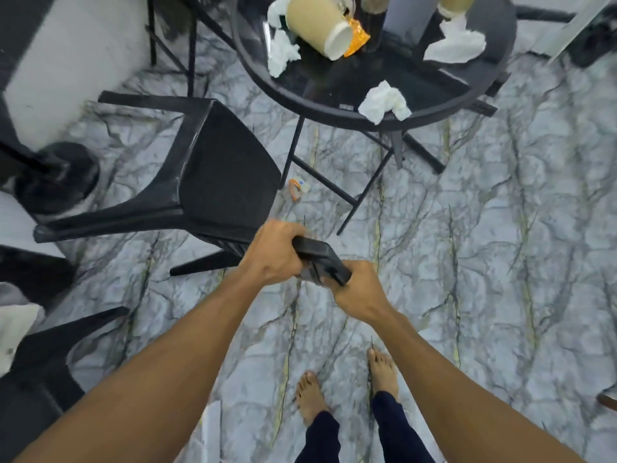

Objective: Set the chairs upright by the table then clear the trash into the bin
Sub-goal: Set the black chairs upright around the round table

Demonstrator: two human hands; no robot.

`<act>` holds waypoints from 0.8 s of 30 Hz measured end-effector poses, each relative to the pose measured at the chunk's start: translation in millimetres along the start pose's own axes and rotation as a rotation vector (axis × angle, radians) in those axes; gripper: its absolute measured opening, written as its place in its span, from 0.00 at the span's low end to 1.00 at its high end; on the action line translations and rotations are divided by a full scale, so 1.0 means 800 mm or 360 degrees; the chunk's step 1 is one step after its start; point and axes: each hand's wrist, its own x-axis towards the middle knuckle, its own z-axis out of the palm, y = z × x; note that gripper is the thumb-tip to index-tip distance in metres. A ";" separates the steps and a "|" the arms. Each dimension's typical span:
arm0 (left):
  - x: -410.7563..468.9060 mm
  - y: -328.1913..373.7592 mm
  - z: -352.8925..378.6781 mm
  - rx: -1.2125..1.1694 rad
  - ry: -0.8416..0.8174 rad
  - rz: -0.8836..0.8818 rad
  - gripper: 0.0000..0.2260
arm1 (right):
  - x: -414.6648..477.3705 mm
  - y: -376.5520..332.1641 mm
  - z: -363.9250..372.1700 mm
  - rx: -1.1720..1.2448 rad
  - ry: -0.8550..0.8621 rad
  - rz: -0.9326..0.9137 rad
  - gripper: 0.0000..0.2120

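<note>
A black plastic chair (pixel 213 175) lies tipped on the marble floor, its legs pointing left and its seat underside facing up. My left hand (pixel 277 252) and my right hand (pixel 357 292) both grip the top edge of its backrest (pixel 320 255). The round black glass table (pixel 334 108) stands ahead at the top. On it lie a tipped paper cup (pixel 317 25), an orange wrapper (pixel 359 38) and several crumpled white tissues (pixel 384 101). A small wrapper (pixel 298 188) lies on the floor under the table's edge.
A second black chair (pixel 43 369) lies tipped at the lower left. A black round stand base (pixel 56 175) sits at the left by a white wall. My bare feet (pixel 347 382) stand on open marble floor, with free floor to the right.
</note>
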 end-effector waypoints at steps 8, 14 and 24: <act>-0.033 0.012 -0.157 0.0351 -0.0048 0.0196 0.07 | -0.002 -0.162 0.007 -0.0402 -0.0062 -0.0352 0.09; -0.060 0.010 -0.263 0.0436 0.0064 0.0044 0.09 | -0.016 -0.235 0.004 -0.0445 -0.0017 -0.0557 0.11; -0.084 0.019 -0.314 0.0696 0.0023 0.0121 0.08 | -0.014 -0.269 0.025 -0.0382 -0.0135 -0.0789 0.19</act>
